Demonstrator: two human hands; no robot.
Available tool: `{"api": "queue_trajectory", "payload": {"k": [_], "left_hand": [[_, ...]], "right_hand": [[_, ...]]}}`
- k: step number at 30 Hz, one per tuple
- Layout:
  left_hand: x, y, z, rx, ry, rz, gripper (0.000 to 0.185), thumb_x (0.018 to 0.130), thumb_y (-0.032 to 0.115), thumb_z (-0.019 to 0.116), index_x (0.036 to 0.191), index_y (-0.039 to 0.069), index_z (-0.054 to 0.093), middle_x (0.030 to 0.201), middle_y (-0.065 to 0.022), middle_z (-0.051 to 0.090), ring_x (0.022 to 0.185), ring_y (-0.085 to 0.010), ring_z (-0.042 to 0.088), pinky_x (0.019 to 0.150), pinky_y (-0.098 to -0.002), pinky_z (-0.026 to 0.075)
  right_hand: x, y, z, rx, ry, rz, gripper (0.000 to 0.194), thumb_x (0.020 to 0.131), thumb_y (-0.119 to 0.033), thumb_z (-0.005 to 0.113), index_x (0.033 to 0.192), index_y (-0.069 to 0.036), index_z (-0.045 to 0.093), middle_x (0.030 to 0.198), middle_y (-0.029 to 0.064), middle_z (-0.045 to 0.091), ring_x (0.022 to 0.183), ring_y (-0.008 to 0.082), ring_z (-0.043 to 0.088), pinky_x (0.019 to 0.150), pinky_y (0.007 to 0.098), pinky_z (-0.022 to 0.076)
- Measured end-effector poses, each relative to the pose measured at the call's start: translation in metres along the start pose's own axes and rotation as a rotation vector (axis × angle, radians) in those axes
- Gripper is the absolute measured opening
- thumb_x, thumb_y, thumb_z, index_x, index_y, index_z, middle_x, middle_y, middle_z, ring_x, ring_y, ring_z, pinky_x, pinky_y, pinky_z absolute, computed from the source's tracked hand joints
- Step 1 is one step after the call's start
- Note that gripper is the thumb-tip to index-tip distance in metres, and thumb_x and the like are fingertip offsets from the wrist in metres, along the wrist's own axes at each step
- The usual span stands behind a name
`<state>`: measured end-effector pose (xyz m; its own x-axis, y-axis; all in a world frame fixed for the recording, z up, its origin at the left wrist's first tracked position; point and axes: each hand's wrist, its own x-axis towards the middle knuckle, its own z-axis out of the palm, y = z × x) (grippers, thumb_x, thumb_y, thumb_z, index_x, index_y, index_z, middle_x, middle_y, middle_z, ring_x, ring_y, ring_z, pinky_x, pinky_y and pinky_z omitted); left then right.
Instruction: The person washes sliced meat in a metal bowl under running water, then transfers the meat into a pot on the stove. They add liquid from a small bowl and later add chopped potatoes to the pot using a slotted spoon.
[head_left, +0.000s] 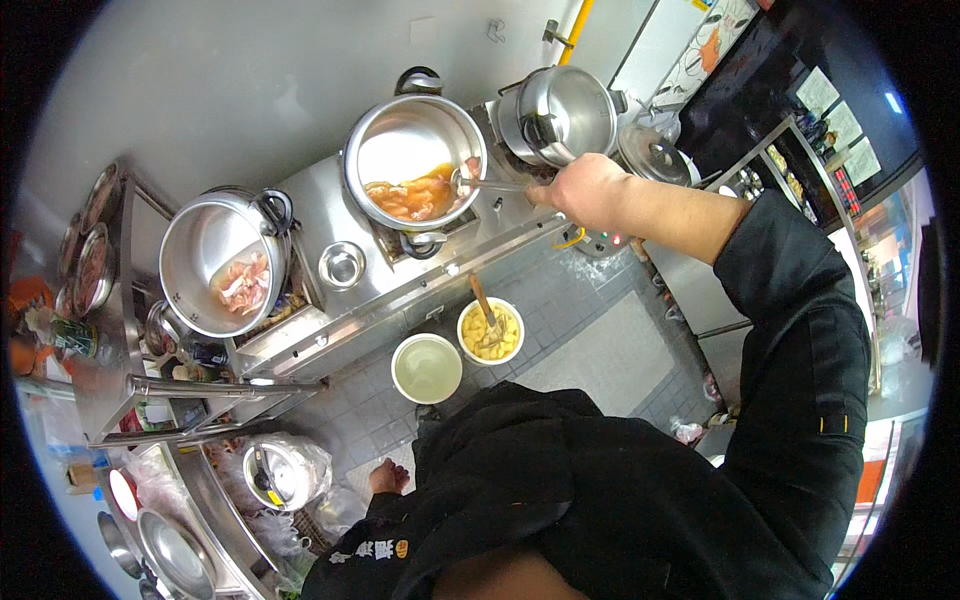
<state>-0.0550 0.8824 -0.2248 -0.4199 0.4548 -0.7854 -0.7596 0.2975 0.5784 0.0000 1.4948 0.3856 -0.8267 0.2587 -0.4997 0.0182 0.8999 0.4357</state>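
My right hand (589, 191) grips the handle of a metal ladle (499, 184). The ladle's head dips into the middle pot (360, 142), among meat pieces in brown liquid (417, 196). That large steel pot, with black side handles, sits on the stove (319, 199). Low beside my body hangs my left hand (388, 477), its fingers loosely bent with nothing visible in them. Pale raw meat (244, 285) lies in the left steel pot (187, 255). To the right of the middle pot stands another steel pot (589, 112), with no food visible in it.
A small steel bowl (342, 265) rests between the pots. Below the stove front stand a white bucket of pale liquid (427, 369) and a bucket of yellow chunks (491, 330) with a wooden-handled tool (481, 292). Steel shelving (195, 388) borders the left; a lidded white bucket (281, 476) stands nearby.
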Motion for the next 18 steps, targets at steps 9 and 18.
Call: {"api": "queue_trajectory", "payload": {"k": [9, 18], "left_hand": [[0.016, -0.018, -0.035, -0.382, 0.163, -0.276, 0.025, 0.103, 0.026, 0.057, 0.088, 0.005, 0.055, 0.07, -0.01, 0.057, 0.058, -0.0284, 0.062, 0.05, -0.0434, 0.053], [0.01, -0.013, -0.045, -0.323, 0.228, -0.304, 0.027, 0.103, 0.029, 0.059, 0.09, 0.005, 0.056, 0.073, -0.01, 0.061, 0.061, -0.026, 0.065, 0.049, -0.0392, 0.054]], "right_hand": [[-0.001, -0.013, -0.032, -0.14, -0.124, 0.066, 0.064, 0.094, -0.012, 0.058, 0.156, -0.014, 0.043, 0.097, 0.0114, 0.076, 0.088, 0.0307, 0.076, 0.074, 0.0447, 0.0602], [0.005, -0.032, -0.039, -0.241, -0.192, 0.058, 0.066, 0.096, -0.013, 0.059, 0.159, -0.014, 0.04, 0.095, 0.0092, 0.076, 0.086, 0.0289, 0.076, 0.072, 0.0423, 0.0606]]}}
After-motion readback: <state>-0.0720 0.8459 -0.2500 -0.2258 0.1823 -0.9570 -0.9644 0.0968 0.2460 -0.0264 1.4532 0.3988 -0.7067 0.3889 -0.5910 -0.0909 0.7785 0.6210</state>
